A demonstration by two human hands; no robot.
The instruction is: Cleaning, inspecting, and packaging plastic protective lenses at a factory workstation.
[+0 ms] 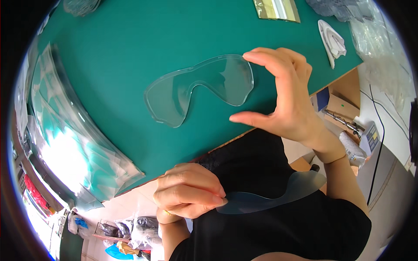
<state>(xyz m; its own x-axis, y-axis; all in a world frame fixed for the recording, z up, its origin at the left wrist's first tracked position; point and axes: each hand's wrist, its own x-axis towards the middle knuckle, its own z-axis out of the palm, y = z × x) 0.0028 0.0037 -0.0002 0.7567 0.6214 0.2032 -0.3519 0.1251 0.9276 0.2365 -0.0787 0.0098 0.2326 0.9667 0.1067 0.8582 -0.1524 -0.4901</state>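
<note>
A clear, one-piece goggle lens [222, 80] with a nose notch lies on the green tabletop. My right hand [289, 93] is open above the table at its right end. The index fingertip is at the lens's upper right corner, touching or just over it; the thumb is spread well apart below. Close to my body, the closed fingers of my left hand [189, 191] pinch one end of a thin, curved, smoky-tinted lens sheet [270, 201]. It stretches to the right in front of my black top, past the table's near edge.
At the left, a stack of curved clear plastic sheets [65, 113] reflects bright light. A yellowish mirrored piece [278, 9] lies at the far edge, with a folded white cloth [333, 43] to its right. Clear plastic bags [379, 43] fill the far right corner.
</note>
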